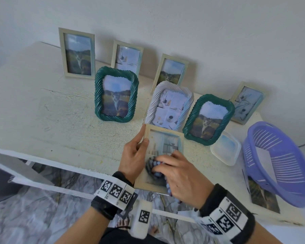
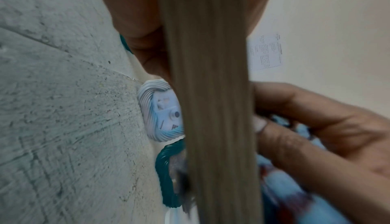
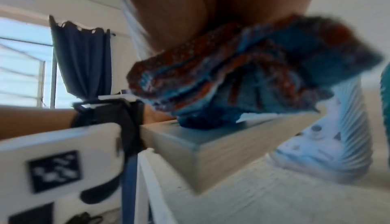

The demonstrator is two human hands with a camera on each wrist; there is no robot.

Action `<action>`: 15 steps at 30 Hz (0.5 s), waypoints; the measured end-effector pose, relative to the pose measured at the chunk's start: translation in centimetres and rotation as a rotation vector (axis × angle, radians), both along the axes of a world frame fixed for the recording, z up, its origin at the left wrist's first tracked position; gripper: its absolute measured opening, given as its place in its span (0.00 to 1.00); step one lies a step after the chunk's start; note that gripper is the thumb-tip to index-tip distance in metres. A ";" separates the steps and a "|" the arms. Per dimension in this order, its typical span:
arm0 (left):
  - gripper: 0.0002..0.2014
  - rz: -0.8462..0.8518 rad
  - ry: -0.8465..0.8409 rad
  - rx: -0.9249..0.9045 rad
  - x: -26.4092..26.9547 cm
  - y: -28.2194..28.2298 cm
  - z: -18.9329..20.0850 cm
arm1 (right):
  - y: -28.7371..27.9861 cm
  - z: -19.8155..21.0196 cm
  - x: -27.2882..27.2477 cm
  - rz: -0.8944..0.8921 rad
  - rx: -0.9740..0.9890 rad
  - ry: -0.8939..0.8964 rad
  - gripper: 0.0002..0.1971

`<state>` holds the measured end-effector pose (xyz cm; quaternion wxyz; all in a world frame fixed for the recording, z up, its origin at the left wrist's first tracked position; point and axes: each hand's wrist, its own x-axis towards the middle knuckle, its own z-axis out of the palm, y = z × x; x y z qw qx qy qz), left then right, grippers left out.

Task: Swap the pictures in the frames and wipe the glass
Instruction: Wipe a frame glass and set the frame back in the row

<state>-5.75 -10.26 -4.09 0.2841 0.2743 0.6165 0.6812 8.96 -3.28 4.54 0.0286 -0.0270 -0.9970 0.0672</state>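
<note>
Near desk edge: we hold the wooden frame, long axis away from us.
Left hand: grips its left side.
Right hand: presses bunched cloth onto near glass.

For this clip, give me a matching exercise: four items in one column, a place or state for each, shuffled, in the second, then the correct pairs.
Things:
1. wooden frame
2. patterned cloth
3. white rope-pattern frame
4. purple basket

Places or states:
A. stands upright between two green frames
B. lies tipped at the table's right end
C. gripped at its edge by the left hand
D. pressed on the glass under the right hand

Pairs: 1-C, 2-D, 3-A, 4-B
</note>
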 end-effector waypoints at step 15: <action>0.20 0.026 -0.035 0.045 1.3 0.2 -0.1 | 0.4 0.0 0.6 -0.069 -0.007 -0.026 0.11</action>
